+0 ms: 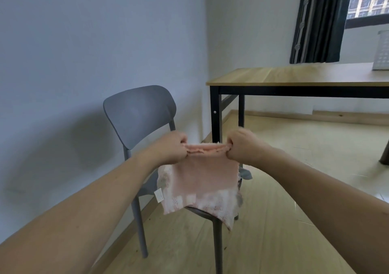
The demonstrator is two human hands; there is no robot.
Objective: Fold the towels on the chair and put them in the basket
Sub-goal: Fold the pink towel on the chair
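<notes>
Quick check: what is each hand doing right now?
Left hand: pinching the top edge of the pink towel.
Right hand: pinching the same edge at the other corner.

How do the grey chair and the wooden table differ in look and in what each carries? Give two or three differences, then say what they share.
The chair is grey all over; the table has a light wooden top on a black frame. The chair is lower; the table stands higher. A pink towel, held up by both hands, hangs over the chair's seat; a white basket stands on the table. Both stand on the wooden floor near the wall.
</notes>
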